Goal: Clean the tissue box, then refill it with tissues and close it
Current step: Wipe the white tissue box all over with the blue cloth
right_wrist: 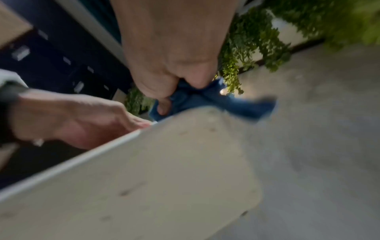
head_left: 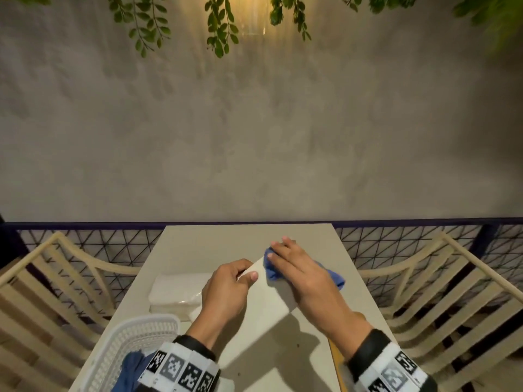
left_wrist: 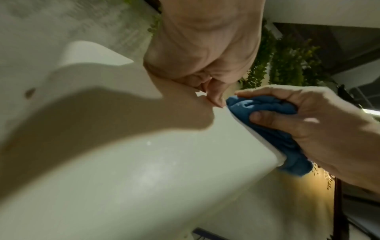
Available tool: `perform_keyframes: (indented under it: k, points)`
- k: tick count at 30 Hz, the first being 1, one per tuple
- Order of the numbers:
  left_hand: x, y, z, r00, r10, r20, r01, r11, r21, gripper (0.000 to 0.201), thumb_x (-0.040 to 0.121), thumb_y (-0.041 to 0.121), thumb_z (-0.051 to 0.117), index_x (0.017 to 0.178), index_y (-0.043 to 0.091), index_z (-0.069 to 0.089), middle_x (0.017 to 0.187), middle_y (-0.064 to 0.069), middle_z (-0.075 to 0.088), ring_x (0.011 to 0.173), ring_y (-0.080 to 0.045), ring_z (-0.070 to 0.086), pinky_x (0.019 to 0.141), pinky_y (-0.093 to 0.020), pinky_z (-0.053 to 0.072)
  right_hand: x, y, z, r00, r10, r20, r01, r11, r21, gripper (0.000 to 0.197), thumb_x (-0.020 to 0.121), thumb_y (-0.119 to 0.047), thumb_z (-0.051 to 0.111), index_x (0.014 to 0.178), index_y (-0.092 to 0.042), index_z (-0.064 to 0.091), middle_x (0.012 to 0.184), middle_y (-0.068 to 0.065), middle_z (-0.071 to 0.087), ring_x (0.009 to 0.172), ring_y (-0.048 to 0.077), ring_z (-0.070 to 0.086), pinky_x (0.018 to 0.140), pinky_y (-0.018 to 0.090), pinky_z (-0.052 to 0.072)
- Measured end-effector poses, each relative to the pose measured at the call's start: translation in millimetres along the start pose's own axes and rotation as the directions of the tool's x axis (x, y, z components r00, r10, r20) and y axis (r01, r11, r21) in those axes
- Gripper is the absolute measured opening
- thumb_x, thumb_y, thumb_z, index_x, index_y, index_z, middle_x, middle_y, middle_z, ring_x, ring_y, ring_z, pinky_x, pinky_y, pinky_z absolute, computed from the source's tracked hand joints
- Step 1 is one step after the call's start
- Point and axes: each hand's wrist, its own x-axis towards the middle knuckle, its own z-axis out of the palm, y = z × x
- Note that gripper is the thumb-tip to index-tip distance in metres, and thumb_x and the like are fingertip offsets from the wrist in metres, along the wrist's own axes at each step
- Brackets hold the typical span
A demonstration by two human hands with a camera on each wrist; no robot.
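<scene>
A white tissue box point(head_left: 268, 301) stands tilted on the pale table point(head_left: 198, 244), its near corner on the tabletop. My left hand point(head_left: 226, 287) grips its upper left edge, thumb on the top face. My right hand point(head_left: 297, 267) holds a bunched blue cloth point(head_left: 271, 271) and presses it against the box's upper right side. In the left wrist view the blue cloth point(left_wrist: 267, 116) sits against the box point(left_wrist: 144, 162) edge under my right fingers point(left_wrist: 273, 118). In the blurred right wrist view the cloth point(right_wrist: 205, 100) lies at the box point(right_wrist: 164, 178) top. A pack of white tissues point(head_left: 178, 292) lies left of the box.
A white plastic basket point(head_left: 135, 343) with a dark blue cloth point(head_left: 133, 366) in it sits at the table's near left corner. Cream slatted chairs point(head_left: 452, 292) stand on both sides. A dark mesh railing point(head_left: 99, 244) and a grey wall run behind the table.
</scene>
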Motion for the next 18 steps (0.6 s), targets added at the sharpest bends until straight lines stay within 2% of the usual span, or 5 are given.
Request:
perform_keyframes:
  k: [3, 8, 12, 16, 18]
  points:
    - [3, -11, -9, 0.999, -0.03, -0.021, 0.027, 0.994, -0.104, 0.011, 0.075, 0.04, 0.056, 0.072, 0.035, 0.064, 0.065, 0.007, 0.066, 0.071, -0.026, 0.06, 0.076, -0.04, 0.05, -19, -1, 2, 0.958, -0.23, 0.171, 0.227, 0.973, 0.041, 0.04, 0.093, 0.006, 0.037, 0.126, -0.009, 0.053, 0.136, 0.008, 0.052, 0.134, 0.022, 0.037, 0.109, 0.031, 0.035]
    - [-3, -19, -11, 0.997, -0.062, -0.045, 0.056, 0.991, -0.119, 0.013, 0.076, 0.038, 0.058, 0.068, 0.031, 0.064, 0.064, 0.008, 0.065, 0.069, -0.027, 0.059, 0.07, -0.038, 0.047, 4, 10, -6, 0.999, 0.033, 0.016, -0.033, 0.998, 0.049, 0.046, 0.077, 0.009, 0.059, 0.118, -0.01, 0.061, 0.131, 0.009, 0.057, 0.129, 0.021, 0.042, 0.101, 0.033, 0.043]
    - [-3, -32, -22, 0.993, -0.073, -0.092, 0.047, 0.967, -0.252, 0.014, 0.066, 0.043, 0.058, 0.062, 0.031, 0.064, 0.05, 0.012, 0.057, 0.06, -0.022, 0.049, 0.067, -0.034, 0.039, -14, 3, -4, 0.958, -0.242, 0.153, 0.224, 0.966, 0.126, 0.044, 0.082, 0.013, 0.05, 0.117, -0.012, 0.059, 0.136, 0.007, 0.052, 0.135, 0.019, 0.037, 0.109, 0.028, 0.034]
    - [-8, -33, -22, 0.992, -0.068, -0.109, 0.037, 0.963, -0.267, 0.017, 0.066, 0.046, 0.057, 0.06, 0.03, 0.061, 0.051, 0.013, 0.056, 0.061, -0.022, 0.048, 0.067, -0.034, 0.037, 6, 8, -7, 0.996, 0.064, -0.061, -0.047, 0.967, 0.25, 0.038, 0.079, 0.009, 0.06, 0.111, -0.011, 0.065, 0.128, 0.002, 0.056, 0.13, 0.007, 0.042, 0.104, 0.035, 0.039]
    - [-10, -33, -22, 0.986, -0.087, -0.144, 0.041, 0.955, -0.293, 0.013, 0.069, 0.04, 0.056, 0.06, 0.031, 0.062, 0.05, 0.015, 0.056, 0.06, -0.021, 0.047, 0.066, -0.033, 0.035, 14, -8, -1, 0.998, -0.063, -0.003, 0.062, 0.97, 0.235, 0.028, 0.085, 0.004, 0.056, 0.109, -0.009, 0.064, 0.126, 0.009, 0.059, 0.128, 0.017, 0.043, 0.106, 0.03, 0.036]
